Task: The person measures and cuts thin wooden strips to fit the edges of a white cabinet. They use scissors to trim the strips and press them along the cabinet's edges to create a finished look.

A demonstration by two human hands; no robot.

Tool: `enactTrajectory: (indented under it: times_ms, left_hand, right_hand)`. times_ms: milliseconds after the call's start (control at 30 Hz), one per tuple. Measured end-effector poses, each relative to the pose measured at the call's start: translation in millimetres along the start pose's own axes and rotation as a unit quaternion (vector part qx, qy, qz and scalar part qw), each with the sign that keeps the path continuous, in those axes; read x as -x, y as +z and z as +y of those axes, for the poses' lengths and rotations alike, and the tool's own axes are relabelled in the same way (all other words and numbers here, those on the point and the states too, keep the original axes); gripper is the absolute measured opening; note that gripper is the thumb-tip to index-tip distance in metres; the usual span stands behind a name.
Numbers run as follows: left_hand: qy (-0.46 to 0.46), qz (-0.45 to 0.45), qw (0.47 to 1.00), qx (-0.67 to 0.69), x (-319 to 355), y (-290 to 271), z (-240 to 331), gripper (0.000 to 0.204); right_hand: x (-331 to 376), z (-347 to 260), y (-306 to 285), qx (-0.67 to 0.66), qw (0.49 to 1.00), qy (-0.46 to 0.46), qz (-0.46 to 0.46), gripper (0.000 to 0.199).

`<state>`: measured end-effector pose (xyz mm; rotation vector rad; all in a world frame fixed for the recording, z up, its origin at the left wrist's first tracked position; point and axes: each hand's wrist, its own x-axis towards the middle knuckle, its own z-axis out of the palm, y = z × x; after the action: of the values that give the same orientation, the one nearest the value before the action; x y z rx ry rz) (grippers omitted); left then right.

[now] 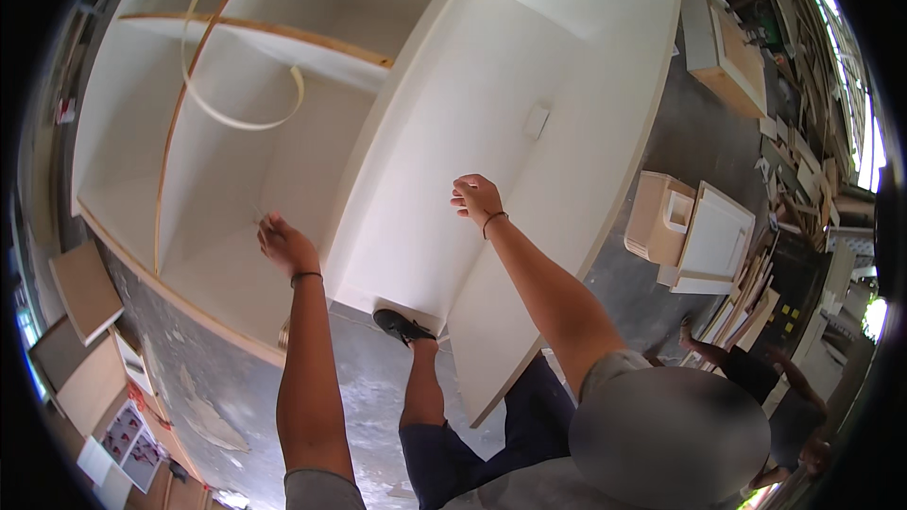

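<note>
My left hand (288, 244) is over the lower compartment of a white cabinet (364, 175), its fingers bent together. A faint thin thing shows by the fingertips, too blurred to name. My right hand (479, 198) is above the white inner face of the tall bay to the right, fingers curled in, with nothing visible in them. A loose cream edging strip (246, 125) hangs in a curl across the upper left compartments, apart from both hands. Brown raw edges (302, 38) show on the shelf and divider.
A white side panel (567, 255) runs beside my right arm, and my shoe (404, 325) is at the cabinet's lower edge. A beige bin (658, 217), a white framed panel (713, 238) and wood offcuts (746, 307) lie right. Another person (794, 406) is at lower right; boards (87, 291) are left.
</note>
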<state>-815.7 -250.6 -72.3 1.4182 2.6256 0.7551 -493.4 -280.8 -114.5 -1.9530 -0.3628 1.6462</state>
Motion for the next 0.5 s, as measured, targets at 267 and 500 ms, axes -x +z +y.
enactTrajectory:
  times_ms: [267, 500]
  left_hand:
    - [-0.064, -0.11, 0.992, 0.008, 0, 11, 25, 0.046]
    - [-0.117, -0.113, 0.986, 0.047, -9, 5, 23, 0.042]
  right_hand:
    - [-223, 36, -127, 0.379, 0.922, -0.036, 0.069, 0.04]
    - [-349, 45, -180, 0.434, 0.887, 0.055, 0.149, 0.054]
